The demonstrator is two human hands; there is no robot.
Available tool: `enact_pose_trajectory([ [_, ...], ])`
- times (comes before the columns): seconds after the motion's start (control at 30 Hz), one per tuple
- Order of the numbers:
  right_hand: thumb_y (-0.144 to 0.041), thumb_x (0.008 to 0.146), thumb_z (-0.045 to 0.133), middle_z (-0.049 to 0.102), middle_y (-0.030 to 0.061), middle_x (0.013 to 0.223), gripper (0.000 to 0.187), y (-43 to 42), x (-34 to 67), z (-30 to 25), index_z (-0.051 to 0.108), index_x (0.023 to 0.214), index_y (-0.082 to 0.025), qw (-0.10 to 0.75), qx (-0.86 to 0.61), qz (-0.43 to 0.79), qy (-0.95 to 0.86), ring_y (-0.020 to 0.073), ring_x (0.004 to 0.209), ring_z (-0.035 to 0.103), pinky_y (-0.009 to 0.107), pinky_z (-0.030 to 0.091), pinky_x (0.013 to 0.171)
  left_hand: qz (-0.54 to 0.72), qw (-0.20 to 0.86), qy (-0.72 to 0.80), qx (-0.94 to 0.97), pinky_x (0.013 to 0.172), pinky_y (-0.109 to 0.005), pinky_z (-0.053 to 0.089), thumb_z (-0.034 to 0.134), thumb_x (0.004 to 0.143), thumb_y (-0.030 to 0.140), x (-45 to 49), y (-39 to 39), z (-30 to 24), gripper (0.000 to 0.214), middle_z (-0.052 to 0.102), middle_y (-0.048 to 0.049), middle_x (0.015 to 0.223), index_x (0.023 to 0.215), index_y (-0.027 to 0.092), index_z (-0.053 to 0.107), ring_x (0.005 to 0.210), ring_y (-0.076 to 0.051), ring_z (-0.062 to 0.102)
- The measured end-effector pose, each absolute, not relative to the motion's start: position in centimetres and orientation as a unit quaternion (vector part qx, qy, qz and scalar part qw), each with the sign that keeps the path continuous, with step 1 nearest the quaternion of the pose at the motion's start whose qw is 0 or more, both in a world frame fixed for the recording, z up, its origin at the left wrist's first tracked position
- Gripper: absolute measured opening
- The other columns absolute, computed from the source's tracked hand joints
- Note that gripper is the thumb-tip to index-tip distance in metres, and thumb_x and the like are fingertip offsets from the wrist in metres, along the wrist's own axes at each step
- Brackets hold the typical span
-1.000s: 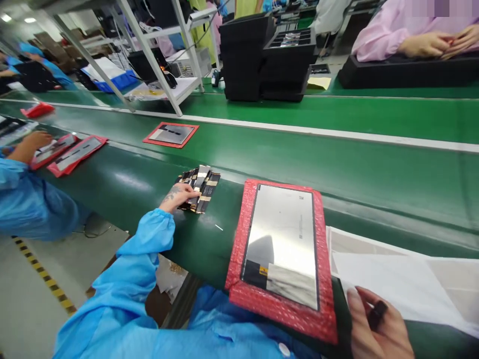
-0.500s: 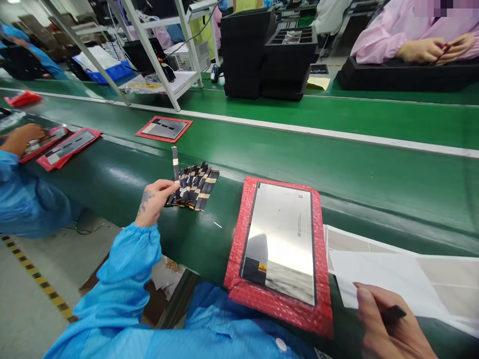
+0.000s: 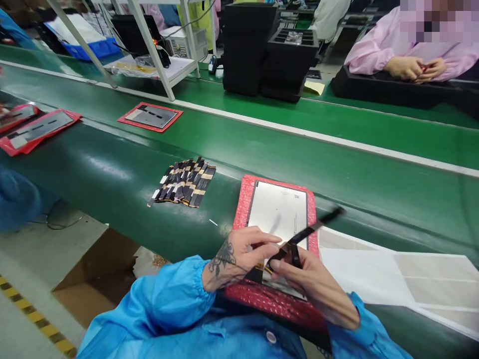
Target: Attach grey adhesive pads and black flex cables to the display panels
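Observation:
A black flex cable (image 3: 310, 230) slants up to the right over the display panel, its far end blurred. My left hand (image 3: 243, 254) is closed in a pinch on its near end. My right hand (image 3: 314, 279) meets it there, fingers closed round a slim black tool (image 3: 295, 255) whose kind I cannot make out. Under both hands lies the silver-backed display panel (image 3: 279, 204), on a red bubble-wrap sleeve (image 3: 245, 192). The hands cover the panel's lower part. To the left a fanned pile of flex cables (image 3: 183, 182) rests on the green bench.
White sheets (image 3: 359, 274) lie right of the panel. Another panel in red wrap (image 3: 151, 117) sits further back, with more at far left. Black trays (image 3: 249, 50) are stacked beyond the white rail (image 3: 269, 122). Opposite sits a person in pink (image 3: 411, 60). A cardboard box (image 3: 97, 274) stands below the bench.
My left hand has come from the pile to the panel, bringing a flex cable. My right hand has moved in from the white sheets to meet it. The view has shifted slightly.

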State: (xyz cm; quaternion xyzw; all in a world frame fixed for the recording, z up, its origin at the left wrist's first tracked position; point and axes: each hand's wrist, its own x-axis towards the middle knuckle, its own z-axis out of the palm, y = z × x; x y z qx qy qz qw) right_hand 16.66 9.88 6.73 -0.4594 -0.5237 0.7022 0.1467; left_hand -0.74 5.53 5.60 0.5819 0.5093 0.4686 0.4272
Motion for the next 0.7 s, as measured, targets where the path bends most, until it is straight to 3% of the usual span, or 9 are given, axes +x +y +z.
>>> enact_pose_trajectory([
  [0.13, -0.049, 0.074, 0.068, 0.064, 0.0020, 0.067, 0.029, 10.7, 17.6, 5.6, 0.071, 0.074, -0.020, 0.140, -0.483, 0.595, -0.627, 0.0205, 0.064, 0.055, 0.032, 0.044, 0.060, 0.451, 0.200, 0.535, 0.685, 0.071, -0.030, 0.050, 0.053, 0.093, 0.021, -0.6, 2.4, 2.3, 0.021, 0.066, -0.0068, 0.084, 0.100, 0.017, 0.073, 0.079, -0.018, 0.061],
  [0.23, -0.035, 0.077, 0.062, 0.065, 0.0063, 0.079, 0.018, 11.2, 17.5, 5.0, 0.067, 0.066, -0.022, 0.153, -0.465, 0.491, -0.721, 0.0260, 0.078, 0.061, 0.041, 0.051, 0.074, 0.419, 0.118, 0.542, 0.719, 0.083, -0.035, 0.050, 0.053, 0.091, 0.017, -0.4, 0.2, 0.0, 0.026, 0.064, -0.0069, 0.094, 0.111, 0.020, 0.070, 0.090, -0.020, 0.058],
  [0.43, -0.017, 0.082, 0.053, 0.066, 0.0116, 0.099, 0.018, 11.2, 16.6, 5.0, 0.070, 0.078, -0.021, 0.067, -0.455, 0.422, -0.781, 0.0299, 0.094, 0.065, 0.048, 0.055, 0.082, 0.413, 0.120, 0.533, 0.729, 0.086, -0.035, 0.048, 0.056, 0.091, 0.014, -0.6, -0.2, -0.5, 0.024, 0.062, -0.0051, 0.092, 0.111, 0.020, 0.068, 0.092, -0.019, 0.055],
  [0.53, -0.014, 0.084, 0.055, 0.066, 0.0127, 0.104, 0.015, 10.9, 16.3, 5.2, 0.069, 0.080, -0.019, 0.046, -0.449, 0.438, -0.778, 0.0298, 0.096, 0.066, 0.047, 0.056, 0.085, 0.404, 0.141, 0.539, 0.725, 0.083, -0.033, 0.049, 0.057, 0.091, 0.013, -0.7, 0.2, 0.2, 0.020, 0.062, -0.0040, 0.089, 0.106, 0.020, 0.069, 0.089, -0.018, 0.056],
  [0.7, -0.006, 0.082, 0.058, 0.066, 0.0125, 0.108, 0.016, 10.6, 15.8, 5.5, 0.070, 0.080, -0.016, 0.013, -0.443, 0.446, -0.778, 0.0288, 0.099, 0.067, 0.044, 0.057, 0.089, 0.426, 0.081, 0.521, 0.736, 0.084, -0.031, 0.049, 0.056, 0.094, 0.017, -0.7, 0.1, 0.2, 0.015, 0.065, -0.0035, 0.087, 0.097, 0.019, 0.071, 0.087, -0.017, 0.057],
])
